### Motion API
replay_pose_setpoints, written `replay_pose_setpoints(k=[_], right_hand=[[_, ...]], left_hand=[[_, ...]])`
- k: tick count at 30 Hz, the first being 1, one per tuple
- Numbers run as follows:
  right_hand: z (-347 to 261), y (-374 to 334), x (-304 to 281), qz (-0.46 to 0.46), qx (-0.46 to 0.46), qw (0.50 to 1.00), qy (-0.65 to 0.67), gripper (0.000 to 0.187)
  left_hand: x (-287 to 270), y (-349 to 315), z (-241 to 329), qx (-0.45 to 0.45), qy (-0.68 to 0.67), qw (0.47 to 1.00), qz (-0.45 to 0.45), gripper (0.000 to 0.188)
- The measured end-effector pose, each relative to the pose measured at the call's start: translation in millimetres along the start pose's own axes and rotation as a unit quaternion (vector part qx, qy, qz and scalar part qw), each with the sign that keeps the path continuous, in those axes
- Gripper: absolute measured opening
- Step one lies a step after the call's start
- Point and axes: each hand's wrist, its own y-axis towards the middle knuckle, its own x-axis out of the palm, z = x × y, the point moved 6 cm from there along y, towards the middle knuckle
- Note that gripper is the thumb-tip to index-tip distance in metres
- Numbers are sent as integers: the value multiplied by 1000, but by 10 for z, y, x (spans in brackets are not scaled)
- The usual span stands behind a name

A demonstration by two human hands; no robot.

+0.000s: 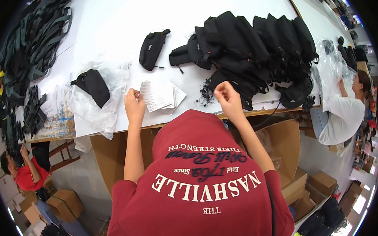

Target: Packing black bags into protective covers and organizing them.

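Note:
My left hand point(134, 105) is closed in a pinch at the left edge of a white printed paper slip point(150, 97), which curls up a little. More slips point(179, 95) lie fanned beneath and beside it on the white table. My right hand point(229, 99) is raised near the table's front edge, thumb and fingers pressed together; anything between them is too small to make out. Just left of it lies a tangle of thin black cords point(206, 93). One small black zip pouch point(153, 50) lies by itself beyond the slips.
Black pouches are heaped point(231, 36) at the back right. Another black pouch point(94, 86) rests on clear plastic bags point(115, 79) at left. Dark straps point(35, 45) pile up far left. Cardboard boxes point(65, 204) stand below; one person point(346, 109) works at right, another point(29, 169) at left.

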Motion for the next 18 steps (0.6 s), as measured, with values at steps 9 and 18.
replay_pose_setpoints(k=[9, 18], right_hand=[[-709, -215, 196, -57, -28, 997, 33, 8], [-869, -280, 218, 6, -111, 994, 4, 6]], left_hand=[[-232, -373, 1330, 18, -421, 871, -252, 54], [-249, -470, 1699, -47, -561, 793, -233, 11]])
